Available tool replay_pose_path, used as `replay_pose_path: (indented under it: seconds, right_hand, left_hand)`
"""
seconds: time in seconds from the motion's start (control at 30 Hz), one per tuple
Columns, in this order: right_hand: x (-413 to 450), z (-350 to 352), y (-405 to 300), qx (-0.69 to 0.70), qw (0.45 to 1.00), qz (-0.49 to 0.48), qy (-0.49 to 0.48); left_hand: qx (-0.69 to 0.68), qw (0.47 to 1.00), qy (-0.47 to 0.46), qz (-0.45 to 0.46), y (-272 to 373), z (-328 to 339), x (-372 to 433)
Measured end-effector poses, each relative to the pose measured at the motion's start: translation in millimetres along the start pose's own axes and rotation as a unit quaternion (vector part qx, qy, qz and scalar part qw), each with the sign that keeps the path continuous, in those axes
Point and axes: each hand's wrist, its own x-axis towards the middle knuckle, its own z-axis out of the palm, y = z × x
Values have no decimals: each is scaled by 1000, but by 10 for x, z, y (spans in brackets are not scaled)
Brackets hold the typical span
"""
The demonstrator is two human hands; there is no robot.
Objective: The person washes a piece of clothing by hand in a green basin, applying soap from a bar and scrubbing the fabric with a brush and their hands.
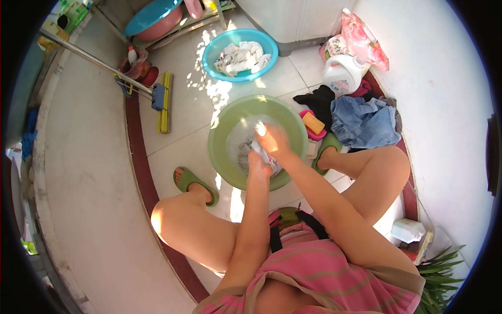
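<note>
A green plastic basin (219,145) with cloudy water stands on the floor before me. My left hand (259,163) is low over it, closed on a wet white cloth (273,161) with red marks. Just above and to the right, my right hand (273,139) is closed on the same cloth, a white bit of it or foam showing at its fingers. Greyish wet fabric (244,156) lies in the water beside my left hand. Right of the basin, an orange soap bar (313,123) rests on a pink soap dish (318,135).
Beyond stands a blue basin (208,64) with wet light clothes. At right lie denim clothing (362,121), a black cloth (319,103), a white detergent jug (342,74) and a pink floral bag (362,39). A yellow sponge mop (166,103) leans at left, near the low wall.
</note>
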Motion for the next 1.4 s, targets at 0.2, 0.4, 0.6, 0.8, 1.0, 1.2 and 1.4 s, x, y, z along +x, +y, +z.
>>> replay_pose_path:
  seconds: [0.2,0.4,0.6,0.8,1.0,1.2,1.4]
  right_hand:
    - [-443,79,-640,88,913,-376,128]
    - [78,-68,-34,-64,984,-135,93]
    - [-233,103,-396,-38,969,-234,65]
    - [-108,-170,-150,-74,986,-96,119]
    - [-404,-17,-264,-24,965,-261,33]
    - [-599,25,-777,9,969,-218,113]
    - [-86,-215,-352,48,992,-83,84]
  left_hand:
    - [-63,963,-262,-20,586,-765,341]
    - [10,997,3,-71,154,201,-213]
    - [-173,840,-505,-95,565,-627,305]
    - [-47,990,-70,-110,214,1,-58]
    - [-5,989,-140,-46,234,-362,80]
    - [-72,914,-392,79,403,-602,152]
    - [17,998,-56,-33,208,175,-196]
